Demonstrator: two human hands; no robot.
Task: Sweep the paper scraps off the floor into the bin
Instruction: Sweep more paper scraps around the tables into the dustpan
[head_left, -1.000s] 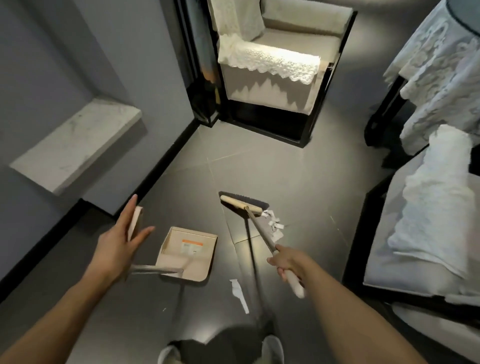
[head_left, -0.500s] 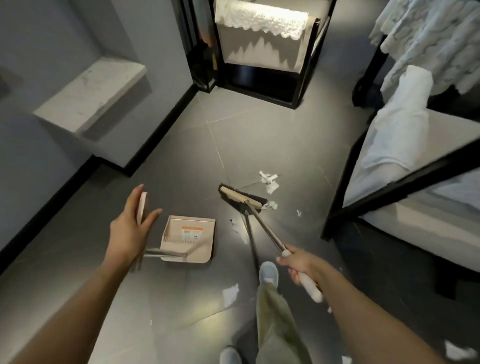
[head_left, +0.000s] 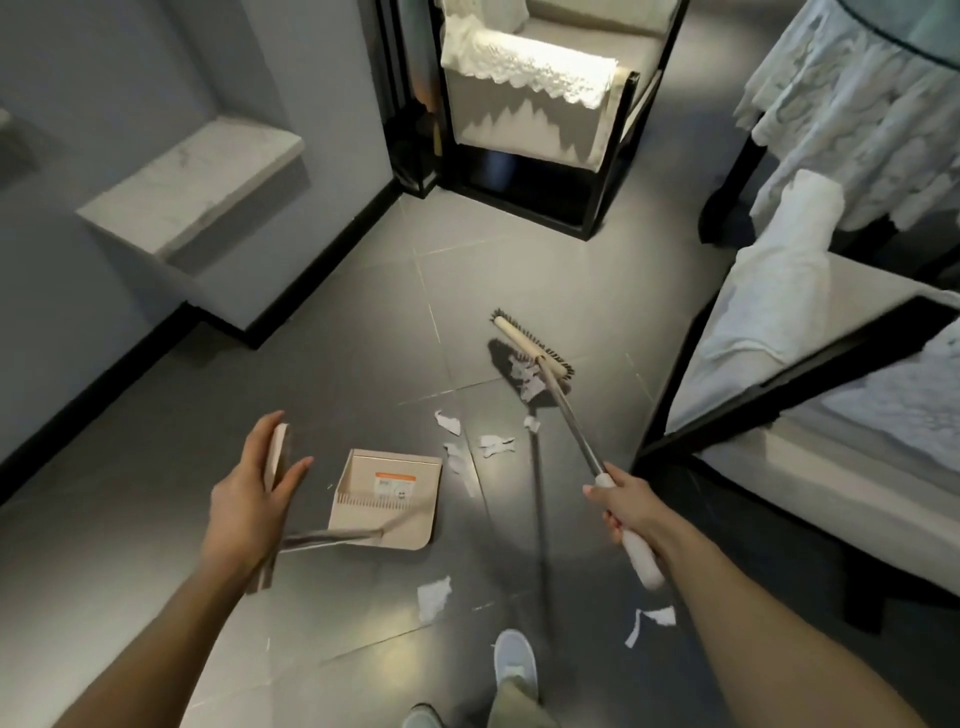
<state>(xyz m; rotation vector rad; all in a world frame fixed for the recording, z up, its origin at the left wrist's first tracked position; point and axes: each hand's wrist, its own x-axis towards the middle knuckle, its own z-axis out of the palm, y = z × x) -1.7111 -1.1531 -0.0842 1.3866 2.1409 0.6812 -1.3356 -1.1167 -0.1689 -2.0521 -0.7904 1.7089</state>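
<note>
The right hand (head_left: 626, 512) is wrapped tight round the white grip of the broom (head_left: 535, 345), whose metal shaft runs up and away to a head that looks lifted clear of the floor (head_left: 363, 322), its shadow lying just beneath with a clump of scraps (head_left: 524, 376) in it. The left hand (head_left: 249, 499) holds the top of the dustpan (head_left: 387, 499) handle, palm against the flat beige grip, thumb and fingers spread loosely rather than clenched; the pan sits on the tiles left of the broom, open mouth facing away toward the far side, and it looks empty. More paper lies scattered: a few torn bits (head_left: 493, 446) between pan and broom head, a larger piece (head_left: 432, 597) near the pan's back edge, and a curl (head_left: 652, 621) low on the right by the forearm. A shoe (head_left: 514, 657) shows at the bottom. No bin is in view. I'd say the gathering stroke is in hand, with nothing yet collected. The next move, to my eye, calls for setting the bristles down just beyond the far clump and drawing it toward the pan's lip, keeping the pan pressed flat so paper does not slide under. The pieces behind the pan will need a separate pass, or the pan turned.
</note>
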